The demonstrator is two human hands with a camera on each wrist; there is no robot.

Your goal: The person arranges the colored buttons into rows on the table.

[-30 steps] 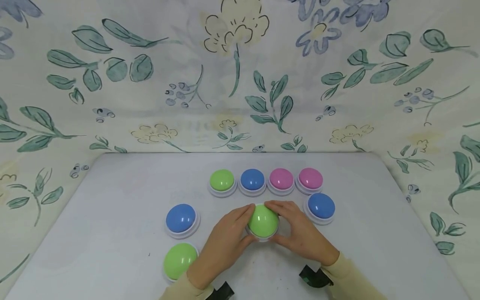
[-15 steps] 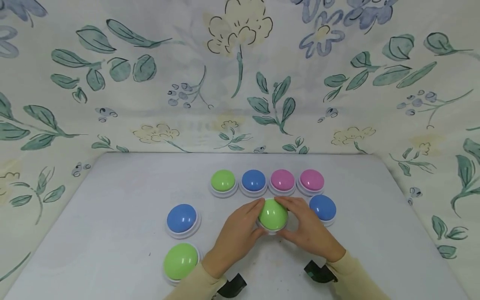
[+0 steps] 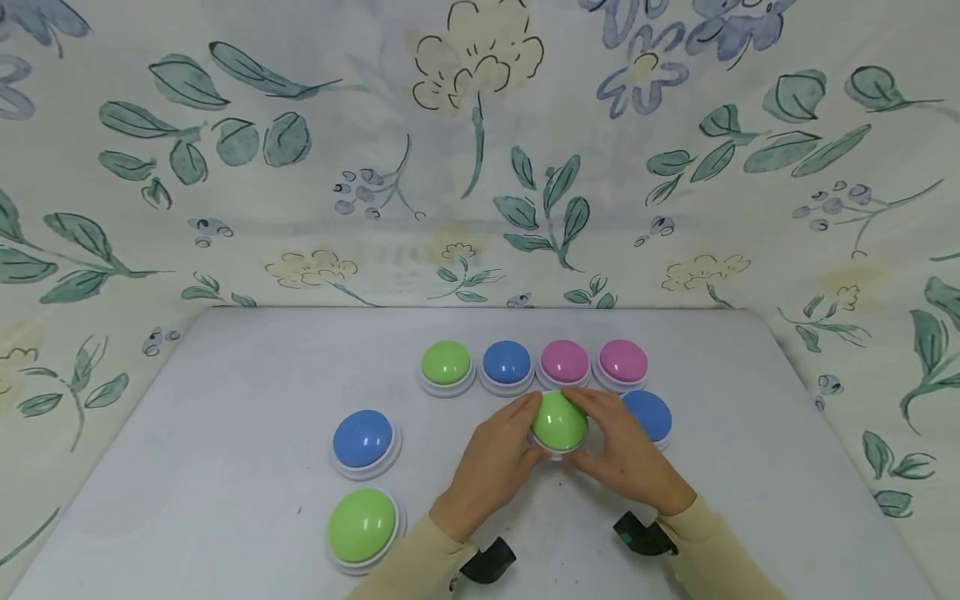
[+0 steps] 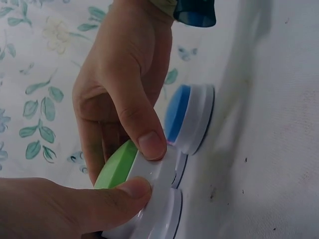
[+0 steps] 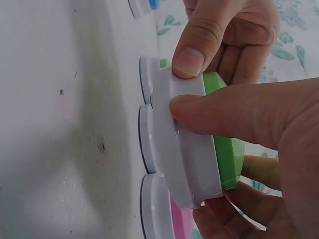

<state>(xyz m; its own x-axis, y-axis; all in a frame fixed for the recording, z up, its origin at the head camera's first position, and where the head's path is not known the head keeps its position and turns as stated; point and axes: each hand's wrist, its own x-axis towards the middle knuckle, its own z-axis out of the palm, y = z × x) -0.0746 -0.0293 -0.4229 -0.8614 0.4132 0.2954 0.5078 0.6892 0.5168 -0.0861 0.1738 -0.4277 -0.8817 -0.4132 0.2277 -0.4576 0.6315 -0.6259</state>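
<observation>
Button [image 3: 559, 421], dome up, is held just above the table [image 3: 255, 400] on the near side of the left pink button [image 3: 565, 361]. Left hand [image 3: 492, 467] and right hand [image 3: 630, 450] grip it from opposite sides, thumbs on its white base, fingers curled round, seemingly to steady it without pressing the dome. Round, it shows no long axis; its dome-to-base axis stands near upright, slightly tilted. Left of that pink sit blue button [image 3: 507, 362], then green button [image 3: 446, 362]; right, second pink [image 3: 624, 360], as if lined up.
</observation>
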